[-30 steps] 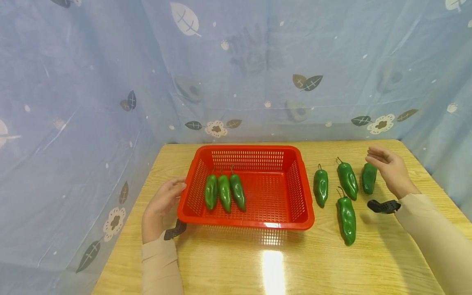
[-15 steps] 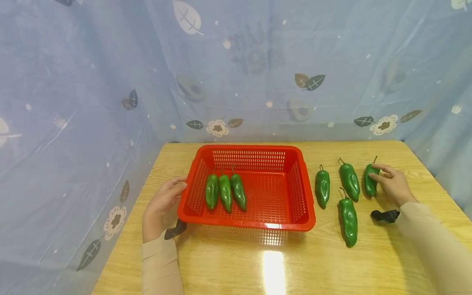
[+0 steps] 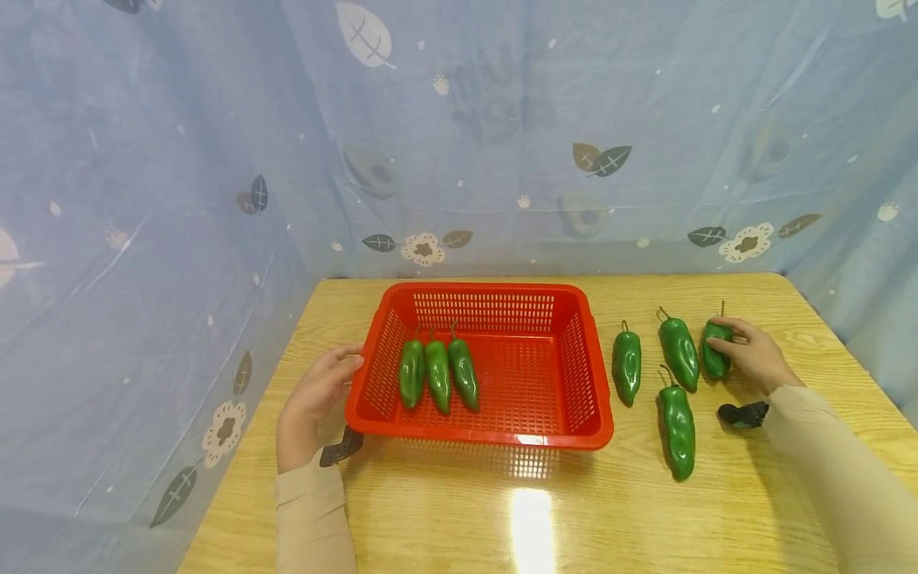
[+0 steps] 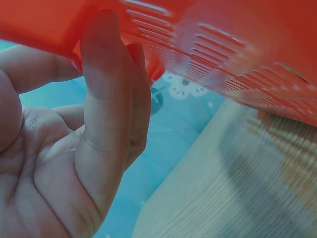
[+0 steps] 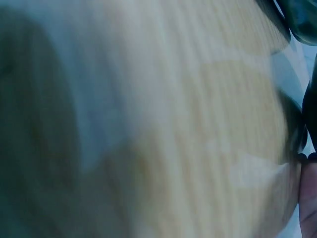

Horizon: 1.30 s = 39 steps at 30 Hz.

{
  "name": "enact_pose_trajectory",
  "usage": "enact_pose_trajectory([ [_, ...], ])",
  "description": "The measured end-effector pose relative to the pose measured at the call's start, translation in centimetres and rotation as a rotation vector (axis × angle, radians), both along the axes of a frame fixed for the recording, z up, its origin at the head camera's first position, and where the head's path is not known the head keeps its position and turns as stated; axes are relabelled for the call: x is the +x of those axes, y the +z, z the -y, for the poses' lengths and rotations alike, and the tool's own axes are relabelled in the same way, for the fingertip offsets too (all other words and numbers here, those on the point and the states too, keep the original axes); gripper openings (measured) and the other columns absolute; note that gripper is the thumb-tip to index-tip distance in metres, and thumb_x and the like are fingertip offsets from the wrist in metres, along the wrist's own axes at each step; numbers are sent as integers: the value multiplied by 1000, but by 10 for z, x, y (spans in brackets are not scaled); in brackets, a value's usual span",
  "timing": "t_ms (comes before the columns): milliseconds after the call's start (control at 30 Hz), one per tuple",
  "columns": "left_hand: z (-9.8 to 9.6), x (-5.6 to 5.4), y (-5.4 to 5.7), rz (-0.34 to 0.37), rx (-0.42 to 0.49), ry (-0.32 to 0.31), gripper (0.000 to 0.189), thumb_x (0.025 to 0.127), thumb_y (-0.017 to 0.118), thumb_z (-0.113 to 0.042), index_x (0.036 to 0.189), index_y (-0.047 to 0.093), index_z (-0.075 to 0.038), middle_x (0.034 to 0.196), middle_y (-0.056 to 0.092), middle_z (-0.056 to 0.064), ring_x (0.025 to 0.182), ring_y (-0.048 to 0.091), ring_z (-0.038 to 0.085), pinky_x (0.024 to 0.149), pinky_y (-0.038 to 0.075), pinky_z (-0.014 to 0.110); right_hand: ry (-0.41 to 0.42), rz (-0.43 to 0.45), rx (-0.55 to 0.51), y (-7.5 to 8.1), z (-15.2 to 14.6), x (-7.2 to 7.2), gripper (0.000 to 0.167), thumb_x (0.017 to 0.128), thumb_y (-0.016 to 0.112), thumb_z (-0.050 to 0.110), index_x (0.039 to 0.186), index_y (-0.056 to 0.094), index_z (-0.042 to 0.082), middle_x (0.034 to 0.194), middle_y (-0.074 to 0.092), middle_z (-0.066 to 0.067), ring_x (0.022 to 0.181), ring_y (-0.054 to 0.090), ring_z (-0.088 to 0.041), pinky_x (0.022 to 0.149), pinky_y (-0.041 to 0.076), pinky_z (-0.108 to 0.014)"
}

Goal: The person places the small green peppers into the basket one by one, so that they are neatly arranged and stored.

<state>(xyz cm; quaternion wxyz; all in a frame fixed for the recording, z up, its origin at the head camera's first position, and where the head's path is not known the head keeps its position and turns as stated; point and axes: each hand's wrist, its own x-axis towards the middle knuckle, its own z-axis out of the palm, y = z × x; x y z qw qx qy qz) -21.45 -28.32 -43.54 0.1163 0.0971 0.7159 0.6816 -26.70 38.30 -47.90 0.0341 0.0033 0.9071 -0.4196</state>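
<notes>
My right hand [image 3: 756, 356] grips the rightmost green chili pepper [image 3: 715, 368] around its middle, thumb on the near side and fingers beyond; its stem points away. In the right wrist view only a sliver of fingertip [image 5: 308, 198] and dark pepper show at the right edge. My left hand [image 3: 323, 387] holds the left rim of a red plastic basket [image 3: 479, 435]; in the left wrist view its fingers [image 4: 106, 109] curl up under the rim. Three green peppers [image 3: 438, 375] lie side by side in the basket's left half.
Right of the basket, three more green peppers lie on the wooden table [image 3: 445, 510]: one beside the basket [image 3: 627, 367], a farther one [image 3: 679, 353] and a nearer one [image 3: 677, 430]. A blue patterned cloth [image 3: 459, 159] hangs behind and at the sides.
My right hand has come down onto the rightmost pepper, closed around it and shifted it slightly left. The left hand and the basket stay in place.
</notes>
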Motion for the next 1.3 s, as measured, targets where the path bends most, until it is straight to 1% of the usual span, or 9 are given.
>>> enact_pose_trajectory([
  [133, 0, 0, 0, 3, -13, 5, 42, 101, 41, -8, 134, 32, 16, 95, 69, -4, 87, 66, 10, 78, 55, 29, -3, -13, 25, 2, 1, 1, 64, 97, 50, 35, 145, 29, -2, 143, 23, -41, 123, 29, -62, 90, 38, -65],
  [400, -1, 1, 1, 10, -24, 16, 40, 100, 41, -8, 133, 33, 14, 93, 68, -4, 85, 66, 10, 78, 55, 30, -32, -82, 33, 5, 2, 8, 58, 97, 52, 32, 146, 33, 5, 141, 28, -41, 119, 36, -61, 73, 53, -34],
  [533, -2, 2, 2, 13, -21, 20, 39, 100, 42, -7, 132, 33, 14, 93, 68, -4, 84, 66, 10, 77, 55, 30, -59, -107, 30, 3, 1, 12, 58, 97, 52, 34, 147, 33, 13, 134, 37, -42, 98, 62, -13, 64, 49, -19],
  [633, -2, 2, 2, 14, -14, 18, 39, 100, 42, -7, 132, 33, 14, 93, 68, -4, 83, 66, 10, 77, 55, 29, -72, -132, 32, 4, 1, 14, 58, 97, 52, 35, 147, 33, 14, 137, 36, -40, 100, 61, -12, 74, 52, -33],
  [767, -2, 2, 3, 11, -3, 17, 39, 100, 42, -8, 132, 33, 14, 93, 68, -4, 84, 66, 10, 77, 55, 29, -89, -151, 23, 10, 5, 13, 59, 97, 50, 40, 149, 31, 19, 147, 26, -34, 123, 36, -58, 86, 40, -61],
  [900, -2, 2, 2, 4, 5, 16, 40, 100, 42, -8, 132, 33, 15, 93, 68, -3, 84, 66, 10, 77, 55, 28, -92, -169, -15, 20, 11, 13, 59, 96, 49, 42, 149, 30, 26, 150, 26, -28, 128, 32, -54, 91, 36, -65],
  [1100, -1, 1, 2, 2, 4, 10, 40, 100, 42, -7, 133, 32, 14, 94, 68, -3, 86, 66, 10, 79, 54, 28, -84, -192, -53, 42, 24, 12, 57, 95, 52, 43, 147, 32, 32, 154, 29, -9, 126, 42, -11, 94, 37, -57],
  [1233, -1, 1, 2, 1, 10, 8, 40, 100, 42, -6, 133, 32, 15, 95, 68, -3, 85, 66, 10, 78, 55, 28, -49, -197, -94, 61, 37, 12, 58, 94, 54, 41, 147, 32, 32, 156, 24, -3, 133, 38, -15, 99, 33, -63],
  [1300, -2, 1, 2, 3, 9, 7, 41, 100, 42, -7, 133, 32, 15, 95, 68, -3, 85, 66, 10, 77, 55, 28, -31, -199, -84, 70, 45, 12, 57, 94, 54, 40, 147, 33, 32, 156, 24, -1, 137, 35, -25, 101, 40, -48],
])
